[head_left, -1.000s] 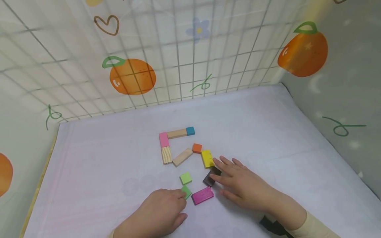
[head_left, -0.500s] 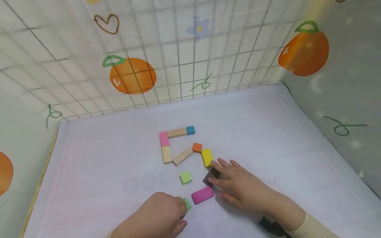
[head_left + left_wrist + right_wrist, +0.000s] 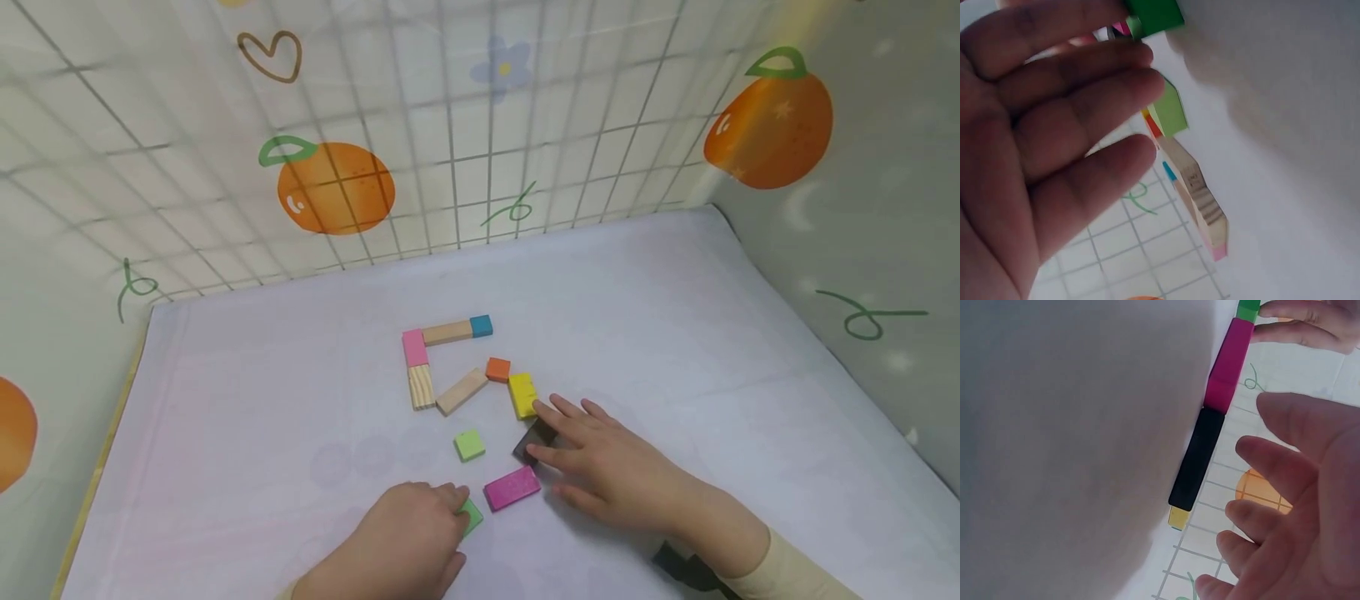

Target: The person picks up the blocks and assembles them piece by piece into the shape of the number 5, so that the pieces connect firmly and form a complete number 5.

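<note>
My left hand [image 3: 401, 537] reaches the green block [image 3: 471, 517] at the near side, index fingertip on its top edge and thumb apart from it. The left wrist view has the other left fingers [image 3: 1094, 109] extended beside that block. My right hand [image 3: 611, 471] is spread, fingertips over the black block [image 3: 528, 442] and by the yellow block [image 3: 522, 396]. In the right wrist view its fingers stand beside the black block [image 3: 1197, 459], gripping nothing. Between the hands lies a magenta block [image 3: 512, 488], its end close to the black one. A light green block [image 3: 469, 445] lies farther back.
A bent line of blocks runs behind: blue [image 3: 481, 326], plain wood [image 3: 447, 332], pink [image 3: 415, 347], striped wood [image 3: 422, 387], another plain wood [image 3: 462, 392] and orange [image 3: 498, 370]. A dark object [image 3: 686, 568] lies under the right forearm. Printed curtains [image 3: 420, 125] border the white tabletop [image 3: 262, 392].
The green block under my left fingers has moved nearer to me, away from the light green one, and turned slightly. My right hand has stayed almost in place.
</note>
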The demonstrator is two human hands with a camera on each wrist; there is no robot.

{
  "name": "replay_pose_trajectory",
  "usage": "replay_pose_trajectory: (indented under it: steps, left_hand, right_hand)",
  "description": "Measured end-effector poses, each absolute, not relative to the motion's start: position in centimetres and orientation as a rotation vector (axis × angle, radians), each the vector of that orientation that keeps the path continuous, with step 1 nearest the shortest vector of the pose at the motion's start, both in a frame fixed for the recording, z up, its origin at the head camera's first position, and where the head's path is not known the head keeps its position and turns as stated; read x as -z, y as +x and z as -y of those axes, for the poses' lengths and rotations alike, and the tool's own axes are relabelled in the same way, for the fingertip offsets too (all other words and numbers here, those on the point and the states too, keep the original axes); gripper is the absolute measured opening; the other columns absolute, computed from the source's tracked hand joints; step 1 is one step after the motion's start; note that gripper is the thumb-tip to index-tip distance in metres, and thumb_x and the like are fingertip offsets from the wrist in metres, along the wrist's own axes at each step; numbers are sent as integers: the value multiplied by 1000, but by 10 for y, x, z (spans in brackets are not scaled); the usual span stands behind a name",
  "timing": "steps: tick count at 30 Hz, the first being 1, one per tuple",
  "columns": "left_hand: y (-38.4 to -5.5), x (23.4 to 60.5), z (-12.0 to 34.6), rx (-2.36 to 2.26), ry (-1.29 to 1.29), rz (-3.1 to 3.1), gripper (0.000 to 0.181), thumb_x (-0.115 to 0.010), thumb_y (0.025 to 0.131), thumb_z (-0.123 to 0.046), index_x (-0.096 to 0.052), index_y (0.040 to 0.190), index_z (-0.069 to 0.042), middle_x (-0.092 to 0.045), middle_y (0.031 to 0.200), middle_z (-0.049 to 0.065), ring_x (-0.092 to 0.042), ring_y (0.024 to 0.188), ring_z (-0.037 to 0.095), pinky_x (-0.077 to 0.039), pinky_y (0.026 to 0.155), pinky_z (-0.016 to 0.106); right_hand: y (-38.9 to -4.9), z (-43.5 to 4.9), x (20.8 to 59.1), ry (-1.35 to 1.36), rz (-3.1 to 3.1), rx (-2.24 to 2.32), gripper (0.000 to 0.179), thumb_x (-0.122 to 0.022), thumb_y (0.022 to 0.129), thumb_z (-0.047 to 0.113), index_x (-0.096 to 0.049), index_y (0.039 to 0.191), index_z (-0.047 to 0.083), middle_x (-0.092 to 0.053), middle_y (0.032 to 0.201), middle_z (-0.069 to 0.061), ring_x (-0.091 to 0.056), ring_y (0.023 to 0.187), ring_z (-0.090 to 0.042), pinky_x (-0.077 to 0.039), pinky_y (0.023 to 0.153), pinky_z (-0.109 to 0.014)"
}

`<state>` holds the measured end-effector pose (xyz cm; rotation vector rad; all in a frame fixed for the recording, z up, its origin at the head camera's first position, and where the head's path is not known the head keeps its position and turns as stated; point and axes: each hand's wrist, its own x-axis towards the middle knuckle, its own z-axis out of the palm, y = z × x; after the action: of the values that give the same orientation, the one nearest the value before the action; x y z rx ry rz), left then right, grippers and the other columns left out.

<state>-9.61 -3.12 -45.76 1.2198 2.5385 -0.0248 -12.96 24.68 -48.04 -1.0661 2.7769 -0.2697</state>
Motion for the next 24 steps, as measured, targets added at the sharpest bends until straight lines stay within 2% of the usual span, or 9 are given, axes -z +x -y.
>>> replay_pose_trajectory:
  steps: [3,6,10,13,16,18,20,24]
  left_hand:
    - [-91,458,28,84,1220,-2593,40,-68,80,-49,-73,99,-14,-68,115,1,-65,101,11,-55,79,28]
    - [-87,461,24,145,1168,-2629,50,-66,80,-53,-71,105,-10,-66,120,4,-63,107,12,-54,83,30]
    - [-83,461,18,185,1066,-2608,60,-65,79,-57,-68,113,-8,-62,127,8,-62,107,11,-54,82,27]
    - [-80,461,14,138,994,-2577,61,-65,79,-57,-69,114,-7,-61,128,10,-66,89,9,-55,70,25]
    - [-78,461,12,66,951,-2555,62,-65,81,-56,-66,117,-5,-60,129,12,-66,81,7,-55,61,23]
    - [-77,461,11,44,952,-2544,62,-64,82,-55,-65,119,-5,-59,130,12,-66,82,6,-54,58,22]
    - [-76,462,11,44,968,-2545,63,-64,82,-55,-64,120,-5,-59,130,12,-66,91,7,-55,61,21]
    - [-76,463,12,40,975,-2544,63,-64,82,-55,-65,120,-5,-58,131,12,-66,93,8,-55,64,21]
  right_hand:
    - [-130,-247,481,-1071,-2777,276,50,-65,85,44,-53,133,37,-28,156,-2,-20,145,-25,-26,111,-56]
    - [-130,-248,482,-1075,-2783,274,50,-65,85,44,-53,133,36,-28,156,-2,-20,145,-25,-27,111,-56]
    - [-130,-248,482,-1066,-2776,273,51,-66,84,44,-53,133,37,-28,156,-2,-20,145,-24,-26,111,-56]
    - [-130,-248,481,-1055,-2761,275,51,-65,85,45,-52,134,36,-27,156,-2,-19,146,-24,-25,112,-56]
    - [-130,-248,480,-1048,-2751,270,51,-65,85,44,-52,134,36,-27,156,-2,-19,146,-25,-24,112,-57]
    - [-130,-247,480,-1047,-2750,264,51,-65,85,45,-52,134,36,-26,156,-2,-18,146,-25,-24,112,-57]
    - [-130,-247,480,-1048,-2750,259,51,-65,85,45,-52,134,37,-26,156,-2,-18,146,-25,-24,112,-56]
    - [-130,-246,479,-1044,-2749,256,51,-65,85,45,-52,134,37,-26,156,-1,-18,146,-25,-24,112,-56]
